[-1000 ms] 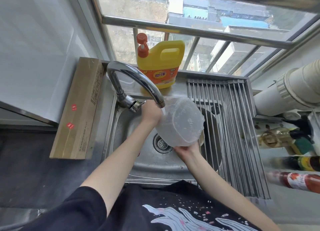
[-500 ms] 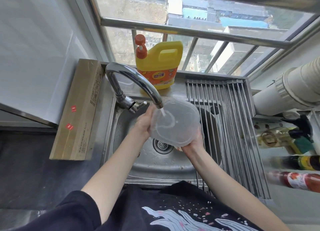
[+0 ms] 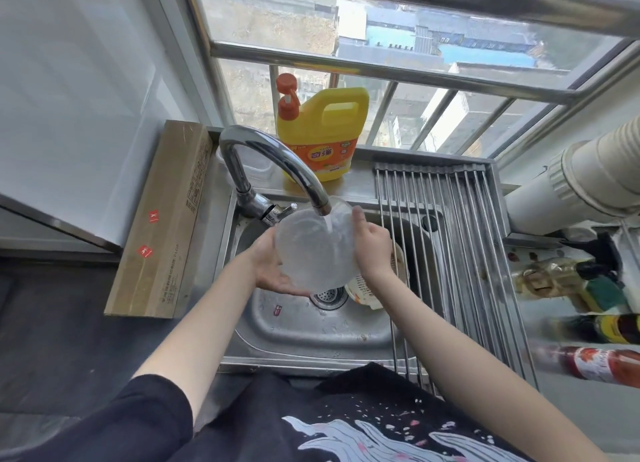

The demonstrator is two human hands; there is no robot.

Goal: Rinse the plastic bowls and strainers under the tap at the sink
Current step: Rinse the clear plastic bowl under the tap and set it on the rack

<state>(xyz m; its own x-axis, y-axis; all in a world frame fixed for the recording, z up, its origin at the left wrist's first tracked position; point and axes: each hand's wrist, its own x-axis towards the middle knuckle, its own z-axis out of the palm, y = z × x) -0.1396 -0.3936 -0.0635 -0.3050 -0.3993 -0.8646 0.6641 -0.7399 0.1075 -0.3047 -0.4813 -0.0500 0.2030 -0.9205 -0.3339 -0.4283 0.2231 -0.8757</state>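
Bowl: the clear plastic bowl [image 3: 313,250] is held over the sink [image 3: 301,326], tipped on edge so its open side faces left and slightly near; a second ago it faced more toward the near side.
Water: a stream from the tap [image 3: 273,165] spout falls onto the bowl's upper right part.
Left hand: the left hand [image 3: 268,266] cups the bowl's near-left rim from below, fingers curled under it; earlier it was up at the tap side of the bowl.
Right hand: the right hand [image 3: 370,245] grips the bowl's right wall with fingers wrapped over the far edge; it has come up from the bowl's near side.
Sink contents: a printed container [image 3: 363,288], possibly a lid or tub, now shows beside the drain [image 3: 327,293].
Surroundings: yellow detergent jug [image 3: 323,134] on the far ledge, drying rack [image 3: 446,240] at right.
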